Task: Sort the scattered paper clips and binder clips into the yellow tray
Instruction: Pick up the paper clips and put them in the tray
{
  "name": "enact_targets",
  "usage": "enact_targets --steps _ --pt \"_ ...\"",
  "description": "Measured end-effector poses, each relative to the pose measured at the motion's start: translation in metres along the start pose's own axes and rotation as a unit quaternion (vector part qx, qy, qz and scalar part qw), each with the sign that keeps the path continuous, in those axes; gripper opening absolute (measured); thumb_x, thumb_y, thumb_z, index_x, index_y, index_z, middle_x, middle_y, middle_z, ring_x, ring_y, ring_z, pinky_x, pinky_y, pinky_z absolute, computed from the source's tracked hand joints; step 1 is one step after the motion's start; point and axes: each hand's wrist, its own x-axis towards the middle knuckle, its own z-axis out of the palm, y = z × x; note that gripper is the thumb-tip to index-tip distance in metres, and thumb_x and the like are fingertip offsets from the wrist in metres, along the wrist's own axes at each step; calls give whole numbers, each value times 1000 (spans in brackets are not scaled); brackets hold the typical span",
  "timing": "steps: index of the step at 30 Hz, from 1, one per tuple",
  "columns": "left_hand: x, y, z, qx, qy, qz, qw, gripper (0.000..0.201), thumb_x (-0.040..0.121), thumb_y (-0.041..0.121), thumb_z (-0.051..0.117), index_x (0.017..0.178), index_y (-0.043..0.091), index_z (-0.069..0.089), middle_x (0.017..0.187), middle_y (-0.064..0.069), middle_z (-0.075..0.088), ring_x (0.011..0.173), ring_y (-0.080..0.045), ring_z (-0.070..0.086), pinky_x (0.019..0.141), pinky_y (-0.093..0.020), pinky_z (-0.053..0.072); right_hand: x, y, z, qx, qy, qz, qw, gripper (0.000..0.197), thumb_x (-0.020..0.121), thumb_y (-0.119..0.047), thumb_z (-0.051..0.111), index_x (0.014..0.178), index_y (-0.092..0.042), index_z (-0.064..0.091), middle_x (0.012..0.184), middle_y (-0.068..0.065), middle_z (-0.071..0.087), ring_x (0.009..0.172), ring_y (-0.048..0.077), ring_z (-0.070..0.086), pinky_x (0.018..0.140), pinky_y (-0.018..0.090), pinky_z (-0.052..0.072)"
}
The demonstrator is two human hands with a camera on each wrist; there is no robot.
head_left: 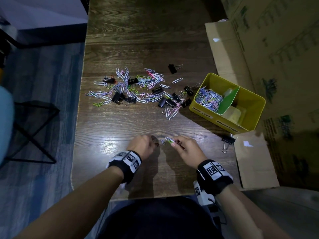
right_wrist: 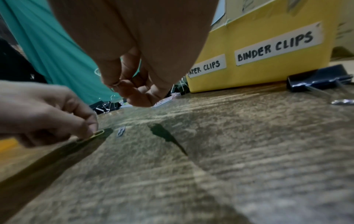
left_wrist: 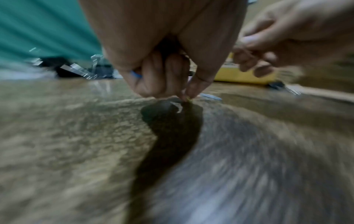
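At the left of the dark wood-grain bench (head_left: 120, 40) lies the scattered heap of coloured wire paper clips (head_left: 131, 88), with black steel binder clips (head_left: 117, 97) mixed through it, well apart from the person's near edge. Nearer, the left hand (head_left: 141, 146) is down at the bench surface with its fingertips (left_wrist: 191, 91) curled together on a small green paper clip (right_wrist: 97, 134), seemingly to pry it up from the flat wood; a small pale clip (right_wrist: 121, 131) lies loose just beside it. Just to the right, the right hand (head_left: 186, 149) has its grip closed round a few gathered paper clips (head_left: 170, 140), a pale one and a green one poking out toward the left hand, probably so several can go to the tray in one trip. Farther right stands the yellow rectangular metal tray (head_left: 255, 116), split by a green card divider (head_left: 229, 102): the left compartment, labelled paper clips, already holds a pile of them, while the right one, labelled binder clips, shows no binder clips that I can make out. One black binder clip (head_left: 227, 141) lies alone near the tray's near corner, beside flattened brown cardboard (head_left: 252, 161). Most of the sorting looks undone, and the binder clips appear untouched.
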Motion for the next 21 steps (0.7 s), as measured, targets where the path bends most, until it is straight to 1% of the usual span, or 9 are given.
enact_targets --steps 2,4,5,7,10,14,18,19,21 --pt "14 1 -12 -205 -34 -79 975 21 86 23 51 74 10 61 70 -12 65 71 -27 61 59 -28 45 1 -2 -12 21 17 9 1000 14 93 -23 57 102 -15 64 91 -1 58 86 16 57 79 35 48" --pt "28 13 -28 -451 -78 -176 871 24 85 17 42 61 16 45 43 2 43 40 -16 40 41 -16 26 2 -5 -28 34 45 10 998 14 93 -24 57 101 -17 65 93 -3 60 88 16 58 80 35 48" --pt "35 23 -38 -537 -94 -200 814 23 83 16 37 60 18 38 40 5 34 34 -12 28 39 -12 16 3 -8 -38 40 62 8 997 14 93 -25 57 101 -18 65 92 -6 60 88 15 57 77 32 47" --pt "45 51 -61 -625 -138 -168 750 20 80 19 30 61 20 34 46 7 27 36 -8 18 38 -15 7 6 -14 -61 49 100 -3 994 12 93 -22 56 100 -18 65 88 -13 58 84 9 56 72 24 42" --pt "63 101 -89 -665 -169 -82 722 20 81 21 30 61 22 31 51 6 26 41 -8 17 42 -20 5 15 -20 -97 61 168 -8 984 12 92 -18 58 100 -14 66 85 -14 58 79 7 55 70 21 41" --pt "94 167 -105 -643 -162 -26 748 22 84 16 35 62 16 38 51 -1 32 39 -13 26 38 -15 16 28 -24 -140 30 232 26 972 11 91 -19 60 97 -13 67 83 -3 62 79 17 59 74 31 47" --pt "119 208 -99 -555 -117 -5 824 22 88 6 39 67 10 43 57 -9 40 45 -18 41 40 -18 31 49 -19 -167 -126 208 116 963 14 90 -18 59 97 -10 67 91 12 70 90 29 63 79 38 50" --pt "125 213 -96 -532 -124 1 838 21 89 4 40 69 10 44 60 -11 43 49 -19 44 44 -20 33 55 -17 -169 -167 189 138 958 14 89 -17 57 96 -10 67 94 16 70 93 33 63 80 40 50" --pt "135 217 -89 -420 -115 36 899 16 89 8 45 76 8 55 74 -16 57 65 -26 56 57 -29 43 66 -15 -170 -252 158 161 941 16 87 -14 53 93 -11 68 96 16 68 95 34 61 83 41 45"
